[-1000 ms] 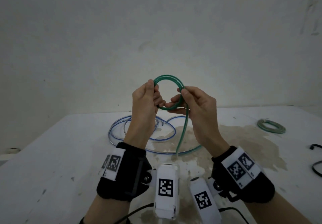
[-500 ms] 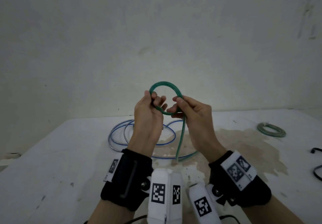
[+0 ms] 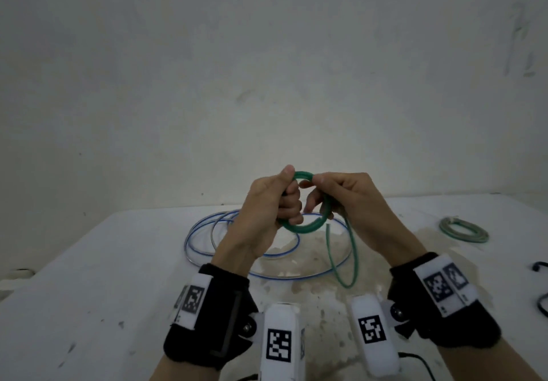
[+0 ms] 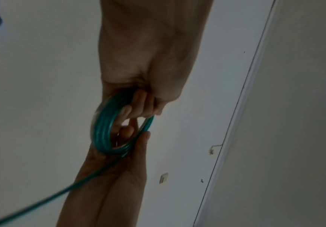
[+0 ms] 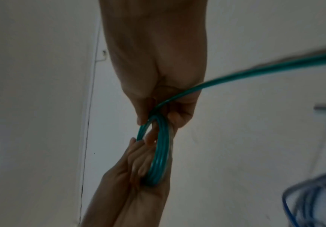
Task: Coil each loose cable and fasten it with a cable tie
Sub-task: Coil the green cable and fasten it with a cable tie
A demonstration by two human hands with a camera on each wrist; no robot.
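Above the white table (image 3: 103, 277), both hands hold a small coil of green cable (image 3: 302, 228) of several turns. My left hand (image 3: 289, 193) grips the coil's left side, thumb on top and fingers curled through the ring. My right hand (image 3: 318, 191) pinches the right side and the cable's loose tail (image 3: 344, 262), which hangs in a loop down to the table. The left wrist view shows the coil (image 4: 101, 132) under my curled left fingers (image 4: 138, 106). In the right wrist view the tail (image 5: 236, 76) runs out from the right hand (image 5: 158, 61).
A loose blue-and-white cable (image 3: 201, 232) lies in wide loops on the table behind the hands. A coiled green cable (image 3: 462, 229) rests at the far right, and a black cable (image 3: 539, 268) shows at the right edge. A brown stain marks the table's middle.
The coil has tipped from upright to lying flatter between the hands. More cable is wound on, and the hanging tail is shorter. My left fingers now curl through the ring.
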